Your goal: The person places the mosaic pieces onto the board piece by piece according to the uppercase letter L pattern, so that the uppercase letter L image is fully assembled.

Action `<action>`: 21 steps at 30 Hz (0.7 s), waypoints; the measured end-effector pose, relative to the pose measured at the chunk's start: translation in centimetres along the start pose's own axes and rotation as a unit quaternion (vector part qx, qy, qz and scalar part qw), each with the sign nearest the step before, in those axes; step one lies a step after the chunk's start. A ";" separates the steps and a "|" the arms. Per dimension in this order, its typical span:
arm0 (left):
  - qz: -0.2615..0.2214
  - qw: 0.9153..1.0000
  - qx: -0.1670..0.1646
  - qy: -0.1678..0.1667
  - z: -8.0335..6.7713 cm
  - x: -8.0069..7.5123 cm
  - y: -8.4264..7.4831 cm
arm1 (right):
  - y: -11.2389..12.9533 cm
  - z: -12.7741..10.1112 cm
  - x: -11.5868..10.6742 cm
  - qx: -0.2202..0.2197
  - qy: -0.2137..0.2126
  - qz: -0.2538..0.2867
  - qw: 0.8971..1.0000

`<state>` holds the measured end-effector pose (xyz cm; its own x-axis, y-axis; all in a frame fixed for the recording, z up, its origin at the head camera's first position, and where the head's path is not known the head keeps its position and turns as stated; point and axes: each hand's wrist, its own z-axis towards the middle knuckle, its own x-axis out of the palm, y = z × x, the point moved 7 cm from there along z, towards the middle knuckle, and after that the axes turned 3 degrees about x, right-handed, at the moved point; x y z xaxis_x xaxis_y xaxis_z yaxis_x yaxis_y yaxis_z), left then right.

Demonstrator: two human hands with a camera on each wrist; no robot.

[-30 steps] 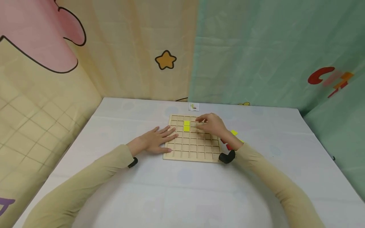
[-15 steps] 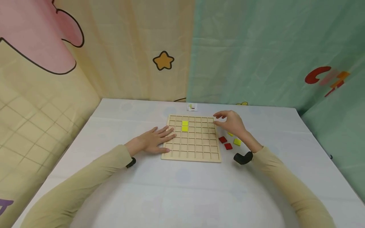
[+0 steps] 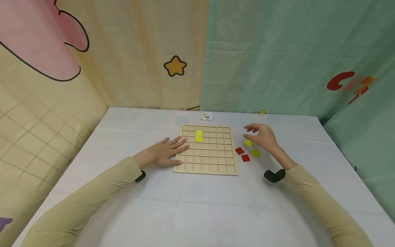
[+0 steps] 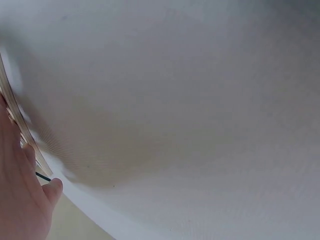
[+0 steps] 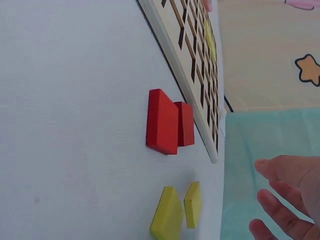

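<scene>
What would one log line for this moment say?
left hand: flat on grid board | right hand: open above loose yellow tile | board: two yellow tiles placed

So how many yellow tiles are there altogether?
4. Two sit in the wooden grid board, one above the other: and. Two lie loose on the table right of the board: under the right hand, and beside the red tiles. None seems hidden.
</scene>
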<state>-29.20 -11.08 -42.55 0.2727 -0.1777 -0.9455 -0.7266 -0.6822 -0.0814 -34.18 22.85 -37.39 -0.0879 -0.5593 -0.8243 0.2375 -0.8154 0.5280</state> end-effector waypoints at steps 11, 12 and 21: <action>0.001 1.000 0.005 -0.004 -0.1 -0.2 -0.1 | -3.3 -1.3 0.5 0.084 0.026 0.039 0.995; 0.001 1.000 0.004 -0.004 -0.1 -0.1 -0.1 | -3.5 -1.3 0.6 0.087 0.028 0.037 0.995; -0.005 1.000 -0.001 0.003 0.0 0.1 0.1 | -5.0 -1.7 1.4 0.102 0.055 0.017 0.993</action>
<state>-29.24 -11.10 -42.64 0.2835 -0.1741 -0.9430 -0.7219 -0.6861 -0.0904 -33.85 26.44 -41.53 0.0262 -0.5768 -0.8165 0.0362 -0.8157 0.5774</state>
